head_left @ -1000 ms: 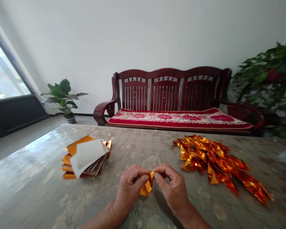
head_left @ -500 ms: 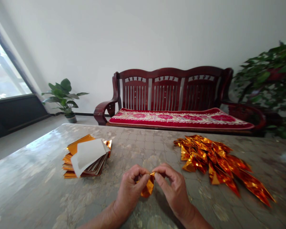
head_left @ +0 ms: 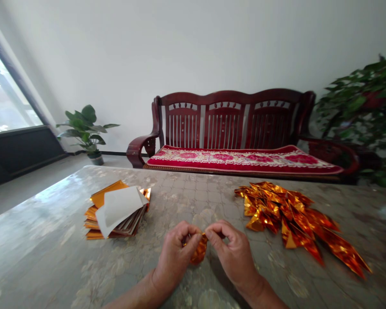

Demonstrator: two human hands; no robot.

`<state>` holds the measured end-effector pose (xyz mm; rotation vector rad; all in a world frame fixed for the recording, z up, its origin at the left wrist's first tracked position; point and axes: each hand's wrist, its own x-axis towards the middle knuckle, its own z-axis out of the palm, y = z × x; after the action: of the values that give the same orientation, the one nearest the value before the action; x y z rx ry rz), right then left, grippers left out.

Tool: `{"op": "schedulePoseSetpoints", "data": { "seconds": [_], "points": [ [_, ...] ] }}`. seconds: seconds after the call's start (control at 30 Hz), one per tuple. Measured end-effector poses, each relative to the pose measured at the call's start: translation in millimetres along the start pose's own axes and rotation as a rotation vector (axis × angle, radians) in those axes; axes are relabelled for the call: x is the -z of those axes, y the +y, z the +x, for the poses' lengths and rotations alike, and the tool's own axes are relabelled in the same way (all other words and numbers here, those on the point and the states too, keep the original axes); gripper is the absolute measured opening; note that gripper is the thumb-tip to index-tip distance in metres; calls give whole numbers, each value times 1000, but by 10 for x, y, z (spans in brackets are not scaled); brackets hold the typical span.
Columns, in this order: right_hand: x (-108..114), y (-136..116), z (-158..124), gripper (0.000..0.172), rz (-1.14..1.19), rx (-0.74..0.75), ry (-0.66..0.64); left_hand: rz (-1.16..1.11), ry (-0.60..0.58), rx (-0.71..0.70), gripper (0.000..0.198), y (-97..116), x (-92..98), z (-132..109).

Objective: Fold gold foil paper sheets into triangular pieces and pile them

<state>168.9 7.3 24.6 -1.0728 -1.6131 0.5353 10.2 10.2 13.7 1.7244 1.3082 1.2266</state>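
Note:
A small piece of folded gold foil paper (head_left: 199,253) is between my hands, just above the near middle of the table. My left hand (head_left: 179,253) pinches it between thumb and fingers, hiding part of it. At its upper right edge, the thumb and forefinger of my right hand (head_left: 231,251) are pinched on the foil. To the left lies a fanned stack of foil paper sheets (head_left: 94,225), with a white sheet (head_left: 119,209) face up on top. On the right is a heap of folded, pointed gold foil pieces (head_left: 286,210).
The table (head_left: 51,253) has a patterned grey cover. Beyond it stands a dark red wooden bench (head_left: 223,128) with a red and white floral runner (head_left: 244,159). Potted plants are at the left (head_left: 88,126) and the right (head_left: 366,107).
My right hand has shifted slightly left, closer to my left hand. The foil between them now looks more crumpled and rounded. Both piles stay as they were.

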Motion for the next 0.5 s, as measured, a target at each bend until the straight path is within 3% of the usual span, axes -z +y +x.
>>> {"op": "schedulePoseSetpoints", "data": {
  "seconds": [0.23, 0.5],
  "points": [
    [-24, 59, -21, 25, -94, 22, -16, 46, -24, -45, 11, 7, 7, 14],
    [-46, 51, -31, 26, -69, 7, 3, 175, -2, -118, 19, 59, 46, 29]
  ]
}}
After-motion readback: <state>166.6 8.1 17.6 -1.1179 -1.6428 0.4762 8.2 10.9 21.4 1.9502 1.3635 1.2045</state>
